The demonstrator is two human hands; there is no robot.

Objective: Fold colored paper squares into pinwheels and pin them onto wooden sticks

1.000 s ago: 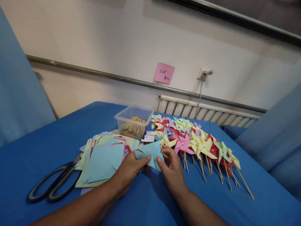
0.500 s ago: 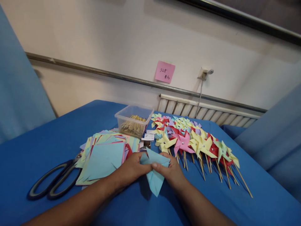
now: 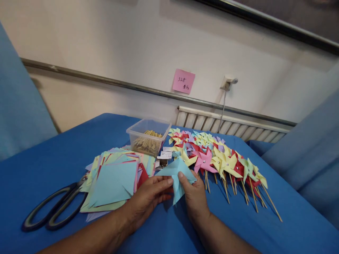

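A light blue paper pinwheel (image 3: pixel 178 171), its blades folded to the middle and no stick on it, is held above the table. My right hand (image 3: pixel 196 194) pinches it, thumb pressed on the folded centre and fingers behind. Beside its left edge is my left hand (image 3: pixel 148 197), fingers loosely apart; whether a fingertip still touches the paper is unclear. Just beyond the pinwheel lies a small open box (image 3: pixel 162 163) with small metallic pieces inside. Left of my hands, a pile of coloured paper squares (image 3: pixel 115 185) has a light blue sheet on top, with slits at its corner.
Large scissors (image 3: pixel 57 206) lie left of the pile. Behind it stands a clear plastic tub (image 3: pixel 148 135) of thin wooden sticks. Rows of pinwheels on sticks (image 3: pixel 226 164) cover the right side of the blue table (image 3: pixel 111 123). A radiator (image 3: pixel 201 120) runs along the wall.
The light blue pinwheel has turned and moved slightly up in my right hand. My left hand has eased off it, its thumb leaving the centre. The camera view has shifted slightly.
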